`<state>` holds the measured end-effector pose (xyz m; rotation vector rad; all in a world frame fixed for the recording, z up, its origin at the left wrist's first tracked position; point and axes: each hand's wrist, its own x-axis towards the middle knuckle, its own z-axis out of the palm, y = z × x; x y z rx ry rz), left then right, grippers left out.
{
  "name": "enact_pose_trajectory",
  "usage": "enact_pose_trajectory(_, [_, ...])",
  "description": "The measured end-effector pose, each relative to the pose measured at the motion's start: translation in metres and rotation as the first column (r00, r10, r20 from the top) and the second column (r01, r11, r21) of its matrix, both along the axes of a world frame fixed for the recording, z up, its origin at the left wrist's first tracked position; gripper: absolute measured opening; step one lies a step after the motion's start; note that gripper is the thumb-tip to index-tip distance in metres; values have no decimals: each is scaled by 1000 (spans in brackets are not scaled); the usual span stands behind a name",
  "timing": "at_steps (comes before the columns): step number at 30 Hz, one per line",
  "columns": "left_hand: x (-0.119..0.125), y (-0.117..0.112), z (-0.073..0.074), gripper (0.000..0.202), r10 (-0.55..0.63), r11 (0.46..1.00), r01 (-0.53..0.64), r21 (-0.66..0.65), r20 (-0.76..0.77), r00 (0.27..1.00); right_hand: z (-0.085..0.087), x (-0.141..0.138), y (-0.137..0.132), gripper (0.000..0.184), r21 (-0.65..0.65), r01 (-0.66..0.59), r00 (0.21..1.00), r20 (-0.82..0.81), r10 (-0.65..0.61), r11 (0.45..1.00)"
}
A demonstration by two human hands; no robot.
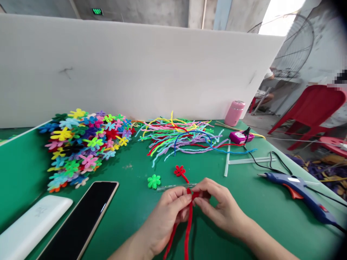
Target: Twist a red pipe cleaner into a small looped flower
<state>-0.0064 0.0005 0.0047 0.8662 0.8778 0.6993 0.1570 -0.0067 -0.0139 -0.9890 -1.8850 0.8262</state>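
Head view: I am pinching a red pipe cleaner (189,216) between both hands over the green table (130,213). My left hand (169,216) is closing thumb and fingers on its top from the left; my right hand (217,206) is gripping the same bent end from the right — fingertips of the two hands are nearly touching. Two red strands are hanging down between my wrists. Just beyond my knuckles a clear glue stick (176,187) is lying flat, with a red flower (180,171) and a green flower (154,181) near it. A blue glue gun (298,191) is lying well to the right — a phone (81,220) to the left.
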Motion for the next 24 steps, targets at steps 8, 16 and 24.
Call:
enact_pose_trajectory(8, [0,0,-2,23,-68,992,77,-96,90,994,3,3,1,9,152,-39,989,146,16,988])
enact_pose_trajectory(16, [1,-4,4,29,-59,927,155,342,-277,959,10,-3,-3,22,-195,-5,999,45,15,981])
enact_pose_trajectory(24, [2,-9,-1,24,132,628,314,712,-495,859,1,-3,1,33,-538,-233,949,-306,69,810])
